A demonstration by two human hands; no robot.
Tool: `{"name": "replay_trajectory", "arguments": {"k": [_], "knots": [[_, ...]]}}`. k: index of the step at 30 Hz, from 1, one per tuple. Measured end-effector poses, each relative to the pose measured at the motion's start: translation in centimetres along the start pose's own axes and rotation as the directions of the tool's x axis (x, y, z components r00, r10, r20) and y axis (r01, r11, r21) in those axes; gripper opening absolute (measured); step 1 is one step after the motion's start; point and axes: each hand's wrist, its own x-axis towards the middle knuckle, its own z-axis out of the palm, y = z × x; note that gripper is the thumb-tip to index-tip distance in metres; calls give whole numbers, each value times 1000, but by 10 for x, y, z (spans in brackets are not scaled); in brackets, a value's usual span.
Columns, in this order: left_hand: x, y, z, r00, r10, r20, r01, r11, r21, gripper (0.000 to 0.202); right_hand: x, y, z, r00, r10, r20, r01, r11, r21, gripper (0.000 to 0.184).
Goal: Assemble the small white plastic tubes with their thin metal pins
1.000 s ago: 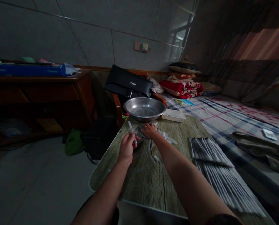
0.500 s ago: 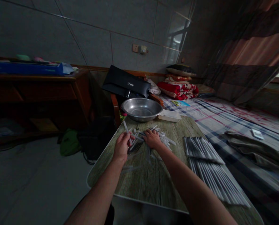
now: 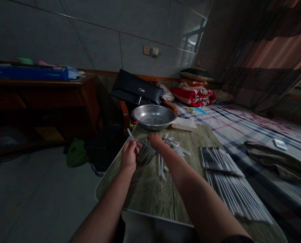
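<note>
My left hand (image 3: pixel 129 155) is closed around a slim whitish tube (image 3: pixel 130 134), like a pen barrel, which tilts up and to the left. To its right, my right hand (image 3: pixel 155 140) reaches over the far side of a loose pile, its fingers curled down; what they grip, if anything, is hidden. The pile mixes whitish tubes (image 3: pixel 182 150) with thin dark sticks (image 3: pixel 145 156), which lie between my hands. Several more tubes (image 3: pixel 161 168) have spread toward me on the wood-patterned table (image 3: pixel 150 199).
Behind the pile stand a metal basin (image 3: pixel 154 118) and a shallow white tray (image 3: pixel 184 124). Rows of long whitish sticks with dark ends (image 3: pixel 237 192) lie along the table's right side. A bed (image 3: pixel 223 125) adjoins on the right; a wooden desk (image 3: pixel 39 98) stands left.
My right hand has moved left and away from me, its fingers going from spread to curled. Tubes have shifted toward me. My left hand, still holding its tube, has moved slightly left.
</note>
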Motion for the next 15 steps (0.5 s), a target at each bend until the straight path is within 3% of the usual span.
{"name": "replay_trajectory", "arguments": {"k": [4,8,12,15], "knots": [[1,-1,-1,1000,7,26,-7,1000,20,34,11,0,3,999,-17,39,16,1000,24,33],[-1,-2,0,999,-11,51,10,1000,22,36,3,4,0,1000,8,27,-10,996,83,33],[-8,-2,3,988,-73,133,66,996,61,33,-18,19,-16,995,88,-44,-79,982,173,34],[-17,-2,9,965,-117,233,89,988,127,29,-51,37,-30,985,129,-110,-96,958,269,37]]}}
